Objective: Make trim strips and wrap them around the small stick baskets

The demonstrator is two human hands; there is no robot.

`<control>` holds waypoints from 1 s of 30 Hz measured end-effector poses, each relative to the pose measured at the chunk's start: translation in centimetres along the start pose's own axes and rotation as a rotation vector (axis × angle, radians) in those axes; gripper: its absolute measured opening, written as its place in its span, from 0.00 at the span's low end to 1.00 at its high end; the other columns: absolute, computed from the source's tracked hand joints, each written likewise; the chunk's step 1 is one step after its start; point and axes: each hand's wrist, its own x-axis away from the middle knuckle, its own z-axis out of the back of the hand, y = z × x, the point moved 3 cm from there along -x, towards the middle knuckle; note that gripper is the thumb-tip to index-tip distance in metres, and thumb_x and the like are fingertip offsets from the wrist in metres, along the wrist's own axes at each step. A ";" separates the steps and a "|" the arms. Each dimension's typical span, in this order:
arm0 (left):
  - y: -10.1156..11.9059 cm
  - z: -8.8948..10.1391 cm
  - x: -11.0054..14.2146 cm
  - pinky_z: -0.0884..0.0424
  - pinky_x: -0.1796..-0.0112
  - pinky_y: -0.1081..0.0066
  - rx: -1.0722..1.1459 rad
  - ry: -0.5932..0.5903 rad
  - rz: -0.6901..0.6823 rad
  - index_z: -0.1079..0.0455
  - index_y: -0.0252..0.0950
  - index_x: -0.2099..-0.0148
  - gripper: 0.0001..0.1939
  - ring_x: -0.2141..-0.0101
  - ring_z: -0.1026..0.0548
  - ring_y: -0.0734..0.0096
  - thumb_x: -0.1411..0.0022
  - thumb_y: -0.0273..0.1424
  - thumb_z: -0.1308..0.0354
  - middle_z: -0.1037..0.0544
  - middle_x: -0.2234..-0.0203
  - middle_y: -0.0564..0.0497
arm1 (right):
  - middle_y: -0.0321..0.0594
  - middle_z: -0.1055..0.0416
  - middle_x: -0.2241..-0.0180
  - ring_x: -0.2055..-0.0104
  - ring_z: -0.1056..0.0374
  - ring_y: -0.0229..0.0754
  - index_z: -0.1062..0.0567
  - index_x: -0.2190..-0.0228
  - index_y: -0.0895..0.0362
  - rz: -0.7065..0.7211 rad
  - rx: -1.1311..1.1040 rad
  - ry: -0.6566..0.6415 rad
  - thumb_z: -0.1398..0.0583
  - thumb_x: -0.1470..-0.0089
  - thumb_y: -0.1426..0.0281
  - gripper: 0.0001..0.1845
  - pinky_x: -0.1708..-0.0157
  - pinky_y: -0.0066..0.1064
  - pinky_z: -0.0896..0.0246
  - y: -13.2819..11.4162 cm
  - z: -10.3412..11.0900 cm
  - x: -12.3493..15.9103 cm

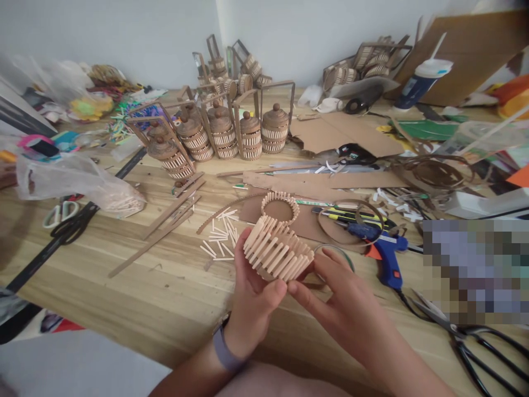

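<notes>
Both hands hold a small round basket frame (281,251) made of short pale wooden sticks set side by side in a ring, tilted above the table. My left hand (256,298) wraps its left side, thumb at the lower edge. My right hand (330,289) grips the right side, its thumb tip near the left thumb. Just behind lies a second ring of sticks (280,207) on a piece of cardboard. Loose short sticks (223,236) are scattered left of the hands. A long thin brown strip (215,218) curves beside them.
Several finished lidded baskets with handles (250,135) stand at the back. A blue glue gun (390,259) and large black scissors (458,331) lie at right. Cardboard strips (161,223) and a plastic bag of sticks (119,198) are at left; a cup (424,82) stands back right.
</notes>
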 end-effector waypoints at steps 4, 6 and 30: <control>-0.1 0.2 0.0 0.30 0.48 0.58 0.000 -0.009 0.027 0.52 0.47 0.35 0.48 0.48 0.29 0.54 0.52 0.31 0.29 0.33 0.43 0.43 | 0.33 0.26 0.74 0.71 0.29 0.40 0.31 0.73 0.53 -0.011 -0.045 0.009 0.43 0.41 0.59 0.13 0.41 0.52 0.51 0.2 -0.3 0.3; -0.1 0.3 -0.1 0.30 0.48 0.56 0.020 -0.017 0.029 0.52 0.46 0.34 0.48 0.48 0.29 0.53 0.52 0.32 0.30 0.32 0.43 0.42 | 0.31 0.26 0.74 0.70 0.29 0.41 0.30 0.73 0.53 -0.027 -0.066 -0.012 0.42 0.41 0.60 0.12 0.40 0.54 0.53 0.3 -0.1 0.3; -0.2 0.3 -0.5 0.31 0.50 0.56 0.231 -0.060 0.196 0.35 0.43 0.42 0.36 0.47 0.30 0.48 0.54 0.43 0.33 0.24 0.51 0.46 | 0.30 0.27 0.76 0.72 0.30 0.40 0.29 0.77 0.51 -0.047 -0.031 -0.030 0.41 0.46 0.67 0.08 0.41 0.57 0.51 0.1 1.9 -0.1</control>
